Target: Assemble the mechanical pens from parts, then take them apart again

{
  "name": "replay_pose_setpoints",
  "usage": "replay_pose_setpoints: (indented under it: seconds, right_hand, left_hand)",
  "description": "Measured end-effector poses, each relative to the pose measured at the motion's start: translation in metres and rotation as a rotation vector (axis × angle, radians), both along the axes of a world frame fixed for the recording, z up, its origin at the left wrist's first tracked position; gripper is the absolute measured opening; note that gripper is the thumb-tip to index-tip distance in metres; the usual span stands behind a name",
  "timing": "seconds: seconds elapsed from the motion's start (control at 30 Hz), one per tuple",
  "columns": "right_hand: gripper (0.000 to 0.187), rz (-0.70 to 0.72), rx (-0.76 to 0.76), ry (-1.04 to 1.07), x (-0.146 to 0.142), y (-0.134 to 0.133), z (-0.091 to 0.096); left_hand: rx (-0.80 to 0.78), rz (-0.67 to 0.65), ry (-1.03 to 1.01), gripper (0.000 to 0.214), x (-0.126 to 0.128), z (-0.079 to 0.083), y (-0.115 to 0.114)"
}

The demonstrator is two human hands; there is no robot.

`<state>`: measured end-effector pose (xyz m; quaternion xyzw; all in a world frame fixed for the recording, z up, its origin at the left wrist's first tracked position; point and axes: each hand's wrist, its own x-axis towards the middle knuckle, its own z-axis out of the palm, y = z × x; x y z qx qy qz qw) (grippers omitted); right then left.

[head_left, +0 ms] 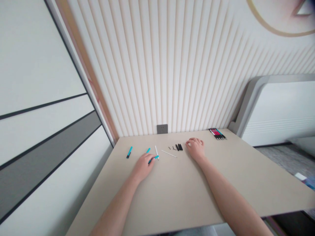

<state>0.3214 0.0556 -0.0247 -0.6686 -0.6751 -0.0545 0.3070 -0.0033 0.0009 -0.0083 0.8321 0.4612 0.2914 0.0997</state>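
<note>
The left hand (142,167) is curled, its fingers pinching a slim teal pen part (153,159) that pokes out past the fingertips toward the right hand (195,149). The right hand rests on the beige desk (172,196) with its fingers curled inward and knuckles up; nothing shows in its grip, though I cannot tell whether something small sits under the fingertips. Between the two hands lie loose parts: just beyond the left fingertips a short teal piece (148,150), then a white pen barrel (157,152) almost touching the pinched part, a thin white refill (169,153) lying at a slant, two tiny dark pieces (171,147), and a few black pen parts (178,147) just beside the right fingers. Out to the left of the left hand lies a teal-and-black pen half (129,152). Well beyond the right hand, near the desk's far corner, sits a tight row of pens (217,133) in black, red and teal, and ahead of both hands a wall socket (162,128) is set into the ribbed wall panel (147,65)
</note>
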Motion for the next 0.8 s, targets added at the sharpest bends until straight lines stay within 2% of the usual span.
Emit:
replay_pose_setpoints:
  seconds: [0.07, 0.17, 0.27, 0.4, 0.5, 0.8]
  right_hand:
    - [0.02, 0.067, 0.037, 0.041, -0.005, -0.003, 0.005]
    - [0.021, 0.26, 0.03, 0.131, -0.021, -0.011, 0.01]
    - [0.018, 0.511, -0.011, 0.178, -0.047, -0.027, 0.011]
    - [0.021, 0.723, 0.015, 0.192, -0.082, -0.05, 0.017]
    - [0.025, 0.786, 0.021, 0.186, -0.095, -0.06, 0.02]
    - [0.022, 0.776, 0.028, 0.186, -0.098, -0.06, 0.013]
  left_hand:
    - [-0.001, -0.007, -0.008, 0.021, 0.0, 0.0, 0.0]
    - [-0.004, -0.029, -0.019, 0.022, 0.0, 0.001, 0.0]
    - [0.006, -0.076, -0.028, 0.021, 0.0, 0.002, -0.001]
    - [0.021, -0.136, -0.024, 0.02, 0.002, 0.005, -0.002]
    - [0.029, -0.157, -0.023, 0.018, 0.003, 0.007, -0.002]
    - [0.02, -0.221, -0.036, 0.019, 0.004, 0.008, -0.004]
